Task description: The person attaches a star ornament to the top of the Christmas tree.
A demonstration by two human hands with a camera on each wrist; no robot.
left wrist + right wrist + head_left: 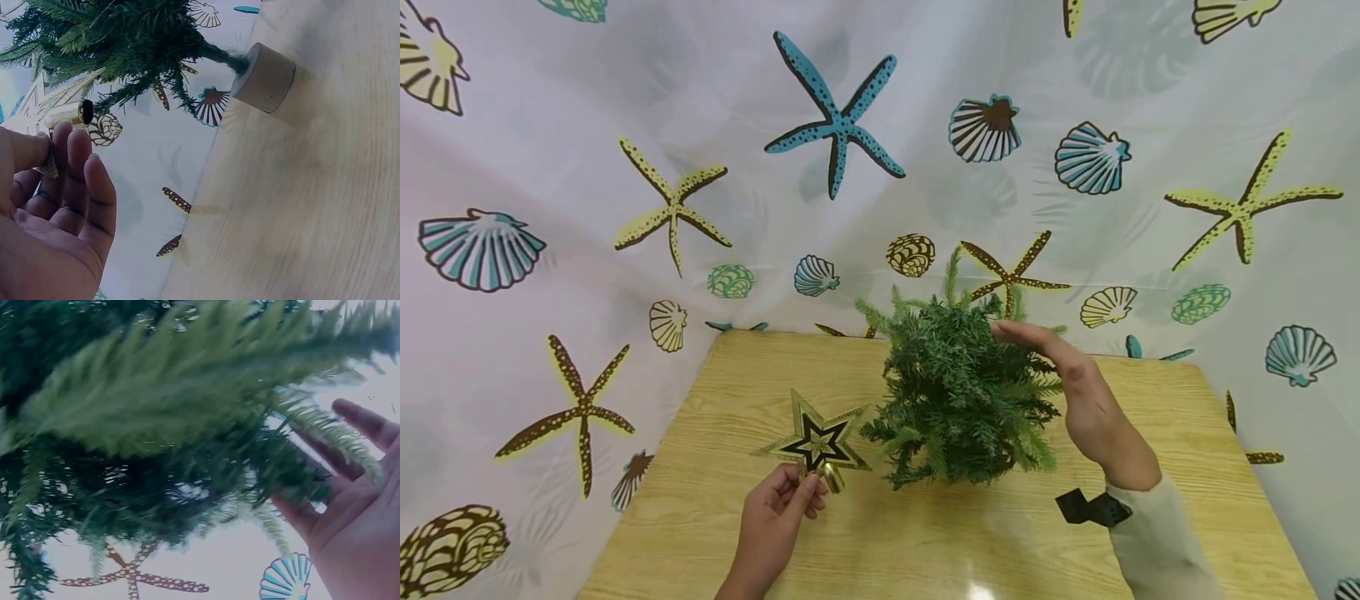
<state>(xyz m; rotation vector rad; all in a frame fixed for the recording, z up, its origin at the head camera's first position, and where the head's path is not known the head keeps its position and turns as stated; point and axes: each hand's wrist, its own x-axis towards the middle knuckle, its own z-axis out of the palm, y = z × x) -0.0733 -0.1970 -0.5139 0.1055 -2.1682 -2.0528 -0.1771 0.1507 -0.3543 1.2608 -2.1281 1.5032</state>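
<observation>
A small green artificial tree (958, 392) stands on the wooden table (925, 533); its trunk sits in a round wooden base (265, 76). A gold and black star topper (816, 439) with a gold clip is pinched by my left hand (782, 512) just left of the tree. In the left wrist view the left hand (56, 212) shows its fingers beside the tree's lower branches (119, 44). My right hand (1075, 392) has straight fingers against the tree's right upper side; the right hand (356, 487) shows its palm next to the branches (162, 425).
A white cloth printed with starfish and shells (835, 117) hangs behind and around the table. A black strap (1093, 507) sits at the right wrist. The table's left edge (647, 475) is near the left hand.
</observation>
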